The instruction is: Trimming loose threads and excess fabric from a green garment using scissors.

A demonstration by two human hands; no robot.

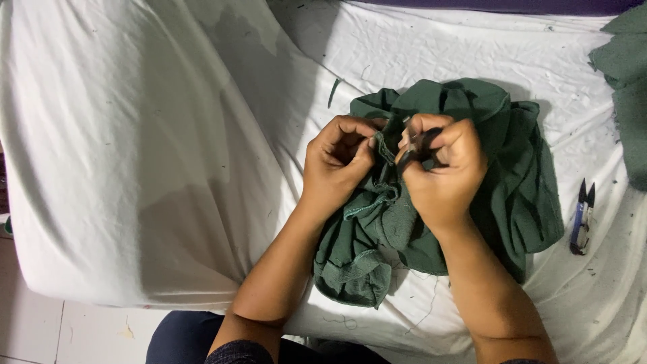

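Two hands worked over white sheet. Green garment lay bunched mid-table. Left hand pinched seam edge; right hand clenched dark snips. Advice: keep seam taut, nip thread only. Spare blue clippers lay well apart.

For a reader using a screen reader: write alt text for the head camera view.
Two bare hands work a crumpled dark green garment on a white sheet: the left hand pinches a seam edge, and the right hand holds a small dark tool against it. Blue-handled thread snips lie to the right, and more green cloth sits at the upper right edge.
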